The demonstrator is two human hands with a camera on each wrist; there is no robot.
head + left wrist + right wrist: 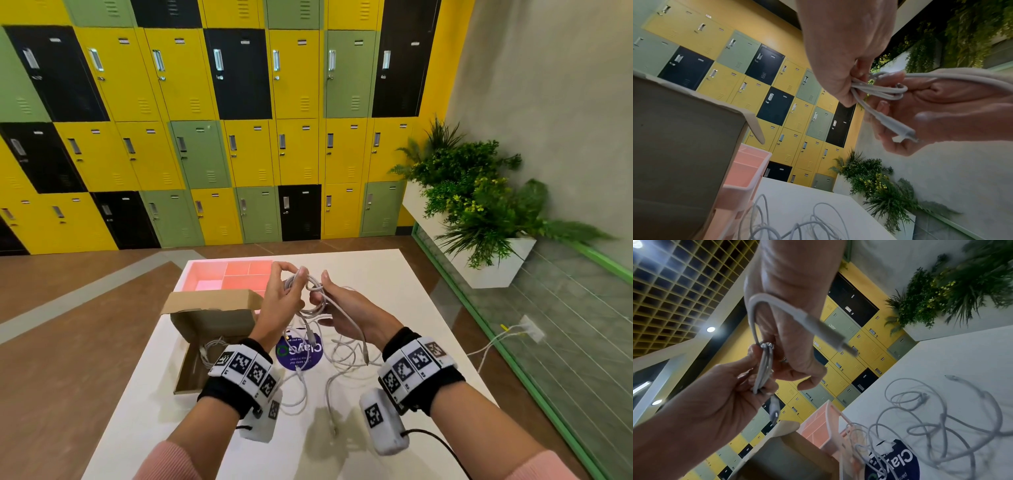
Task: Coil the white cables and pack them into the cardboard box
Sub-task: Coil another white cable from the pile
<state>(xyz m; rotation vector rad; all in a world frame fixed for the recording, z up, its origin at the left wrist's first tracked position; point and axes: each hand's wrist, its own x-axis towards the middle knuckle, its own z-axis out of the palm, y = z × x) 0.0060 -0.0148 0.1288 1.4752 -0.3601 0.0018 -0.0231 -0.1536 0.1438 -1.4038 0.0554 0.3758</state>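
Observation:
Both hands hold one white cable [313,296], wound into a small coil, above the table. My left hand [289,279] pinches the coil's left side, and my right hand [330,298] grips its right side. In the left wrist view the left hand [846,87] clamps the coiled cable [879,92], and a connector [898,128] lies across the right hand [941,113]. In the right wrist view the cable's free end [830,332] sticks out over the right hand [793,340]. The open cardboard box [191,373] stands at the left with a coiled cable [209,353] inside. Several loose white cables [342,359] lie tangled below my hands.
A pink divided tray [233,274] sits at the table's far edge behind the box. A round purple sticker [299,353] lies under the loose cables. A white planter with green plants [479,212] stands to the right, and lockers [239,137] fill the far wall.

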